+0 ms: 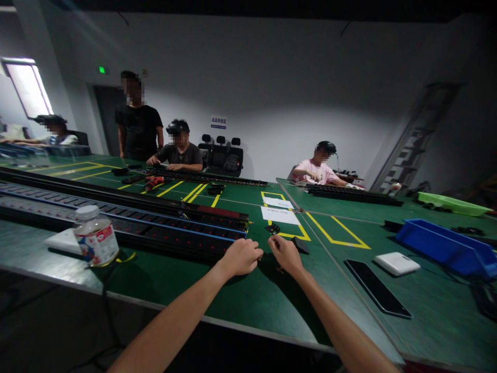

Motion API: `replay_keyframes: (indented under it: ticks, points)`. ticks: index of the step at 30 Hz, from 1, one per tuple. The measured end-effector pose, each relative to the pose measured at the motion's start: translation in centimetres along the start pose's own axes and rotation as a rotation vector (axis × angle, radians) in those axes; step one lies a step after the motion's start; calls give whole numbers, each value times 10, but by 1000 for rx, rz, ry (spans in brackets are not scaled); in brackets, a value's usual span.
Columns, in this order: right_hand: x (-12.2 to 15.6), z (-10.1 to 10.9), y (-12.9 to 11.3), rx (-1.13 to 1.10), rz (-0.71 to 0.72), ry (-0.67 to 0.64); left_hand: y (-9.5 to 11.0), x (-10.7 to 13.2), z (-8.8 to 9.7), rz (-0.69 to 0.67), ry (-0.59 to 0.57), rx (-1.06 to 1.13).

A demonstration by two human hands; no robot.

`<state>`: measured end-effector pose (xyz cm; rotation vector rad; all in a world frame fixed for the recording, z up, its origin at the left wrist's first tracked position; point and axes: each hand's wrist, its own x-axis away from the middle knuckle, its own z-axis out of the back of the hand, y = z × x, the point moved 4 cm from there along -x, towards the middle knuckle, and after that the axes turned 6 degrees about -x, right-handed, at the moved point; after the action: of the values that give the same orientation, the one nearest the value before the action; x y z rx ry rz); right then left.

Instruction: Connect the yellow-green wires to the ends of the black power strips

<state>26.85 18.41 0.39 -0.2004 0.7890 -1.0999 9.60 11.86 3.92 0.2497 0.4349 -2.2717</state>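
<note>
My left hand (241, 257) is closed at the right end of a long black strip assembly (186, 235) with red dots and blue edges. Whatever its curled fingers grip is hidden. Just to the right, my right hand (286, 255) pinches a small black piece with holes (273, 228), which sticks up beyond the fingertips. A black wedge-shaped part (300, 245) lies on the green table right behind that hand. White paper sheets (280, 215) lie farther back, inside yellow tape lines.
Left stands a lidded plastic jar (96, 238) by a white box. To the right are a black phone (377, 288), a white device (397, 263), a blue bin (446, 247) and a green tray (452, 203). A red drill (154, 183) lies farther back. Several people are across the table.
</note>
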Motion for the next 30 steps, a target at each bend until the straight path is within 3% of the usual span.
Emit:
replay_keyframes:
  ticks: [30]
  points:
    - [-1, -2, 4, 2, 12, -9, 0, 0, 0, -7, 9, -15]
